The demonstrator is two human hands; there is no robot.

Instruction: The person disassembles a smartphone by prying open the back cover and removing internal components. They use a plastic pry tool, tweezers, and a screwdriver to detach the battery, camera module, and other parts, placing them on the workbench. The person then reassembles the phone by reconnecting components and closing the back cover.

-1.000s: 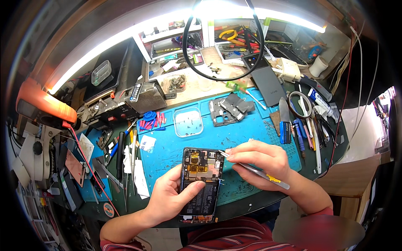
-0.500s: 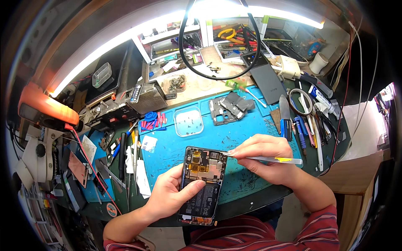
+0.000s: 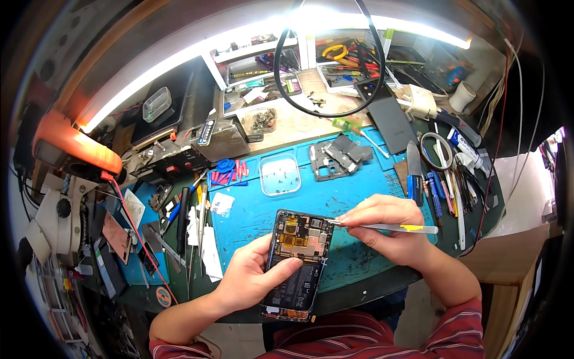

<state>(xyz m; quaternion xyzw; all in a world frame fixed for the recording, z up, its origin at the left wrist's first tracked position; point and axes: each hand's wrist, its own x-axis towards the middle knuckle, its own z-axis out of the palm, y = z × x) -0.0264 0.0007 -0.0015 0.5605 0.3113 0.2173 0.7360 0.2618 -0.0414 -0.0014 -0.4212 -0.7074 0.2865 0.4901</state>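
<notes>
An opened smartphone point(image 3: 299, 257), its circuit board and black battery exposed, is gripped along its left side by my left hand point(image 3: 254, 272). The thumb of that hand lies across the phone near the top of the battery. My right hand point(image 3: 388, 224) is closed on a pair of tweezers point(image 3: 385, 227) with yellow marks near the rear end. The tweezer tips reach the phone's upper right corner; whether they pinch anything is too small to tell. Beyond the phone, a clear plastic box point(image 3: 280, 175) with tiny dark screws and some black phone covers point(image 3: 339, 157) lie on the blue mat point(image 3: 239, 209).
A grey phone back panel point(image 3: 391, 125) lies at the far right. Knives, screwdrivers and a tape roll point(image 3: 436, 151) crowd the right side. An orange multimeter point(image 3: 78, 146) with a red lead is at left. A black ring on a cable point(image 3: 281, 78) hangs over the bench's back.
The whole view has shifted slightly, so the bench appears further right. Both hands keep their holds on the phone and tweezers, with the tips still at the upper right corner.
</notes>
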